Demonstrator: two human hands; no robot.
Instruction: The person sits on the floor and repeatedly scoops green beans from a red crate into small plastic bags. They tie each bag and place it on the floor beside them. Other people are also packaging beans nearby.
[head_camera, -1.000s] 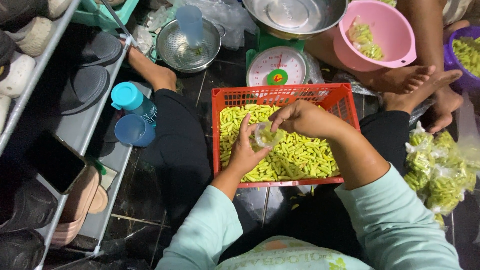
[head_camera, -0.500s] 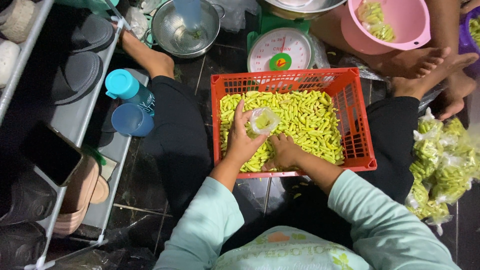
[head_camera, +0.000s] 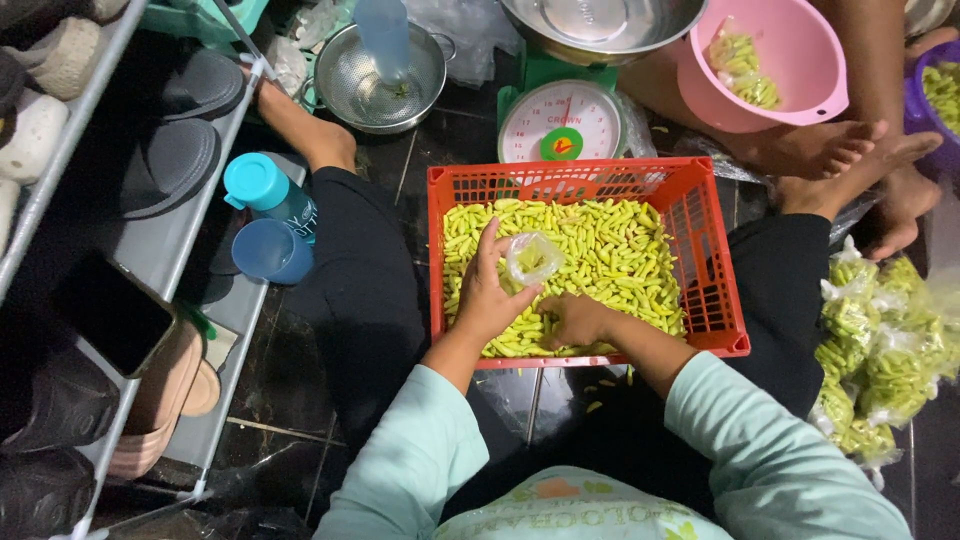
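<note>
A red plastic crate (head_camera: 712, 300) full of small yellow-green chillies (head_camera: 610, 250) lies on the dark floor between my knees. My left hand (head_camera: 488, 295) holds a small clear plastic bag (head_camera: 531, 257) open above the chillies, with a few chillies inside. My right hand (head_camera: 573, 320) rests low in the pile near the crate's front edge, fingers curled around a scoop of chillies.
Behind the crate stands a green kitchen scale (head_camera: 560, 120) with a steel bowl (head_camera: 600, 22). A pink bowl (head_camera: 790, 60) and another person's bare feet (head_camera: 850, 160) are at the right. Filled bags (head_camera: 880, 350) are piled right. A shoe rack (head_camera: 130, 250), blue bottle (head_camera: 270, 195) and strainer (head_camera: 385, 80) are left.
My right hand has dropped from the bag's mouth down into the chillies at the crate's front. The left hand still holds the bag. The camera has shifted slightly.
</note>
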